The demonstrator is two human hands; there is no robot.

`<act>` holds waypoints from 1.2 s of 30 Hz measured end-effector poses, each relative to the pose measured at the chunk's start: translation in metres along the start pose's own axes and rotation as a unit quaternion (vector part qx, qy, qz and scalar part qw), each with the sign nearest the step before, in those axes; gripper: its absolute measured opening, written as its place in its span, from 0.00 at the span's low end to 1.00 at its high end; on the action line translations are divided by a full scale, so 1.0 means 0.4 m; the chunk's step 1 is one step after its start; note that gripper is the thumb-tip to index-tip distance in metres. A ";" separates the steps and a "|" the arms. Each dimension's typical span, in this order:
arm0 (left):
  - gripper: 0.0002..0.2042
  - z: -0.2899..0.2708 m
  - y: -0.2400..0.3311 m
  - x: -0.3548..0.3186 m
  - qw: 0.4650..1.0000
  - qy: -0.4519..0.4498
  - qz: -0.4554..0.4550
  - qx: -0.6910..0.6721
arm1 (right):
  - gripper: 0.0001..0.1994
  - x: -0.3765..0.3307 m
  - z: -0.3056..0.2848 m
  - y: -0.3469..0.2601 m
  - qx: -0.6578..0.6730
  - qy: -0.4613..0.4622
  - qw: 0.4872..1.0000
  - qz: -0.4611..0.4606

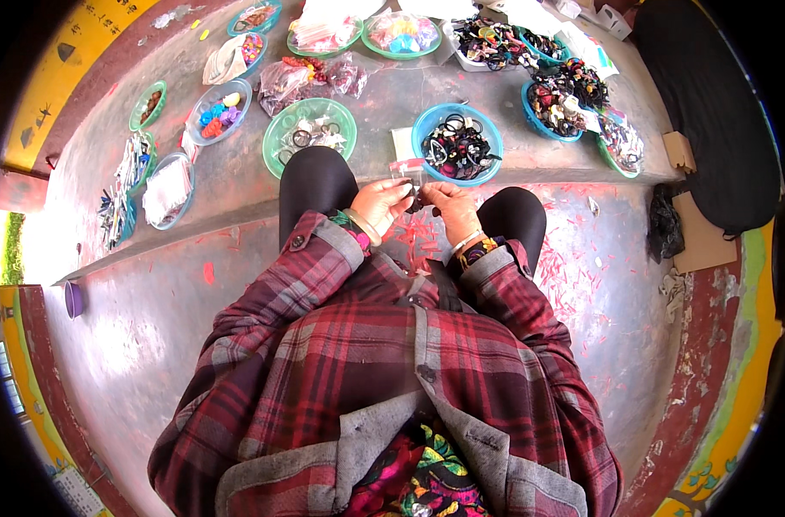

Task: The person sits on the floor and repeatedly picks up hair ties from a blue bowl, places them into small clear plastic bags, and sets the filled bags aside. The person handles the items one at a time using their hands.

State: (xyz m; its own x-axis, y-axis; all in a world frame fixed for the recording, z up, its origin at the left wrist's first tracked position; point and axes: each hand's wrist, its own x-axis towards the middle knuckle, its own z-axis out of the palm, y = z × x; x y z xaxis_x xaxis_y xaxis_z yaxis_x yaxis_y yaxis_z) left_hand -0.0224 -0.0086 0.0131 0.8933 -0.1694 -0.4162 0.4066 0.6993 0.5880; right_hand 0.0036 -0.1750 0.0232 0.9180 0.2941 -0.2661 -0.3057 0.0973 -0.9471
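Between my knees, my left hand (pixel 381 207) pinches the side of a small see-through plastic bag (pixel 407 171) with a red top. My right hand (pixel 451 209) is closed at the bag's other side, its fingertips on a small dark item that I cannot make out. Just beyond the right hand stands a blue basin (pixel 416 138) with many black hair ties (pixel 458 146) in it, some with light or coloured bits. Left of that, a green basin (pixel 351 129) holds a few dark rings and small whitish pieces.
Packed plastic bags (pixel 310 82) with red and dark contents lie behind the green basin. More basins of hair ties (pixel 558 112) stand at right. At left, a basin (pixel 237 90) holds colourful pieces. Red scraps (pixel 573 293) litter the floor; a black bag (pixel 665 224) lies at right.
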 end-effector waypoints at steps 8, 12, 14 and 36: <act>0.09 -0.015 -0.012 0.015 0.999 -0.006 0.028 -0.032 | 0.08 0.011 -0.013 0.027 0.048 -0.053 0.996 0.049; 0.09 -0.010 -0.002 0.009 0.999 0.022 0.016 -0.030 | 0.07 0.008 -0.004 0.015 0.048 -0.066 0.994 0.067; 0.09 -0.011 0.001 0.011 0.999 0.029 0.000 -0.027 | 0.07 0.019 -0.014 0.038 0.049 -0.062 0.994 0.076; 0.13 -0.007 -0.006 0.008 0.995 0.002 0.039 0.090 | 0.06 0.013 0.002 0.015 0.031 0.025 0.999 0.018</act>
State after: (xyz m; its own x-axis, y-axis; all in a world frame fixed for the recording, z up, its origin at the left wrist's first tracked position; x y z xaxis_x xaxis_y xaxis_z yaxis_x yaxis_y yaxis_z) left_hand -0.0213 -0.0087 0.0083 0.9229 -0.1160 -0.3672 0.3640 0.5739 0.7335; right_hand 0.0064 -0.1719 0.0161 0.9170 0.2506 -0.3103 -0.3526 0.1457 -0.9243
